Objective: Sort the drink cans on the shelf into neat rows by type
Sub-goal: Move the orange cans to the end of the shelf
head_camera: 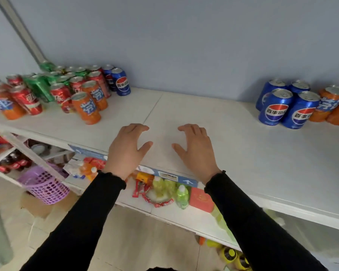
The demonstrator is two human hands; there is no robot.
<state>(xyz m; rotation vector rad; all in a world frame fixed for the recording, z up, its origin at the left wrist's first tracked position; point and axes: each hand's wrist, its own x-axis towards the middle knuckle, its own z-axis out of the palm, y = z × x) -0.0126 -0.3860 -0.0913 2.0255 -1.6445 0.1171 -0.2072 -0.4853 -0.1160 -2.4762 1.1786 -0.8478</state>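
Observation:
A mixed cluster of cans stands at the left of the white shelf (184, 106): orange cans (86, 108), red cans (26, 101), green cans (40, 87) and blue cans (122, 82). At the right, several blue cans (275, 107) stand in neat rows beside orange cans (328, 103). My left hand (126, 147) and my right hand (196, 146) hover over the bare middle of the shelf, fingers loosely bent, holding nothing.
Under the top shelf, a lower shelf holds green bottles (181, 194), snack packets (143, 187) and a red box (202, 199). A purple basket (45, 185) sits at the lower left. The blue wall (184, 45) backs the shelf.

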